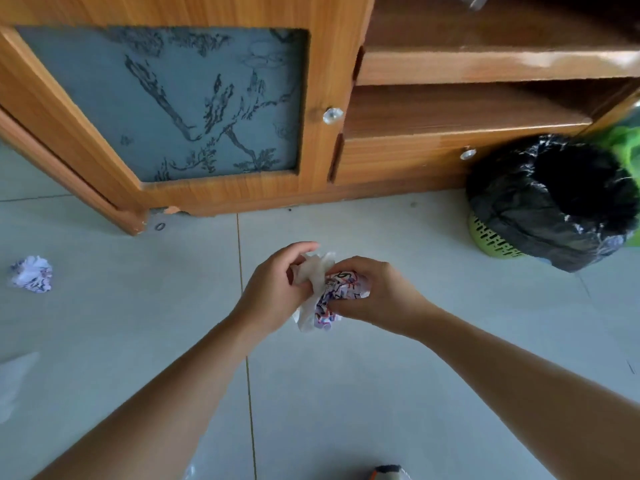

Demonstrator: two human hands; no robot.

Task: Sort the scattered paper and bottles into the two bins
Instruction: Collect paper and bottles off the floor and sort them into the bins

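Note:
Both hands meet over the tiled floor in the middle of the view. My left hand (273,289) grips a plain white crumpled paper (313,271). My right hand (375,292) grips a crumpled paper scribbled in red and blue (341,289), pressed against the white one. Another scribbled paper ball (32,273) lies on the floor at the far left. A green bin lined with a black bag (550,199) stands at the right against the cabinet. A second bin shows only as a green blur (628,143) at the right edge. No bottle is clearly visible.
A wooden cabinet (322,81) with a grey patterned door and open shelves fills the back. A pale, blurred sheet (15,379) lies at the lower left edge. A dark object (389,472) pokes in at the bottom edge.

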